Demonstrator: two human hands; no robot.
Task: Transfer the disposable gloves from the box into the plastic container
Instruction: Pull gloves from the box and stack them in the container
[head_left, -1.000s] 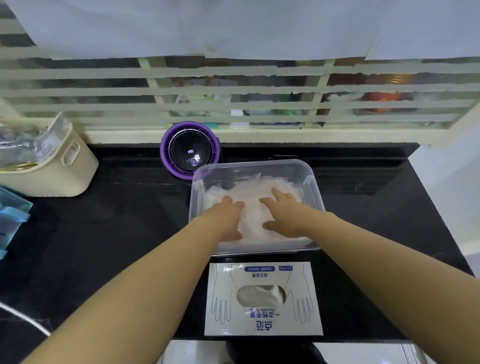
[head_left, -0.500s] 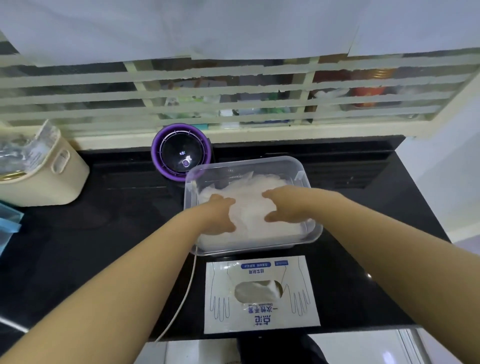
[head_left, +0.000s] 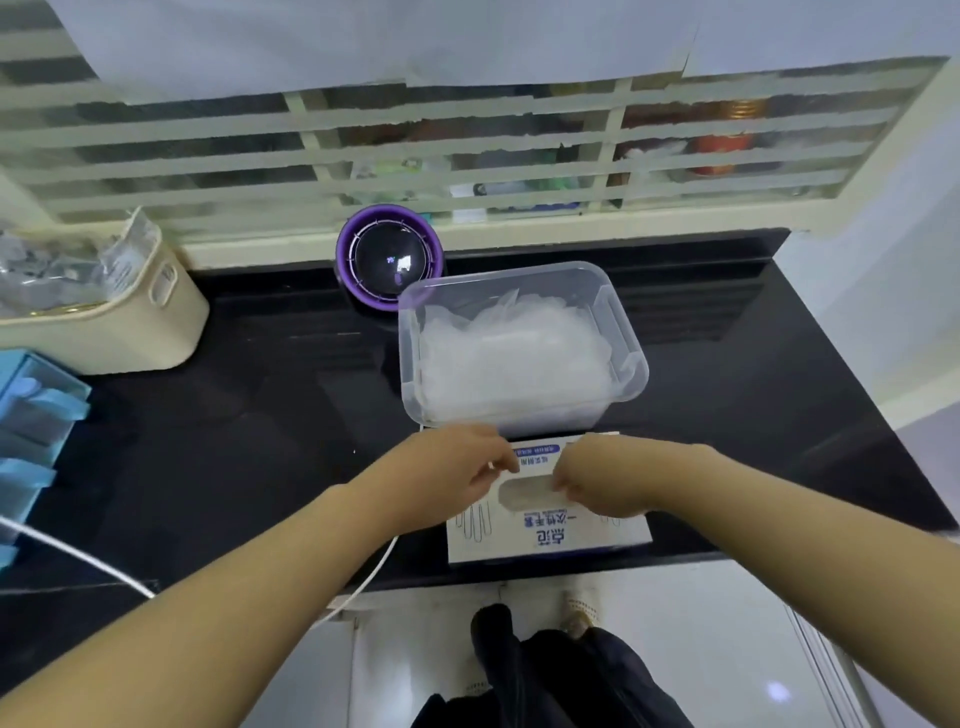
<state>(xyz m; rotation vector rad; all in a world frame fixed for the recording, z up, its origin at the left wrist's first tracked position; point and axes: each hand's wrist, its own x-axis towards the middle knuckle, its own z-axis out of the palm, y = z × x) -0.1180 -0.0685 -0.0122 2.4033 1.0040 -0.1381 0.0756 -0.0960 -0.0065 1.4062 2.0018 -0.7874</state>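
Note:
A clear plastic container (head_left: 632, 375) stands on the black counter with a heap of translucent disposable gloves (head_left: 514, 358) inside. Right in front of it lies the white glove box (head_left: 550, 540), its oval opening (head_left: 524, 493) showing more gloves. My left hand (head_left: 447, 480) is over the box's left half, fingertips bunched at the opening's upper left rim. My right hand (head_left: 605, 486) covers the right half, fingers curled at the opening's right end. Both hands pinch the box at that rim.
A purple round device (head_left: 389, 260) sits just behind the container's left corner. A cream bin (head_left: 130, 322) and blue organizer (head_left: 31, 415) stand at the left. A white cable (head_left: 78, 558) crosses the counter's front edge under my left arm.
Both hands have left the gloves in the container and come back toward me onto the glove box, to either side of its opening.

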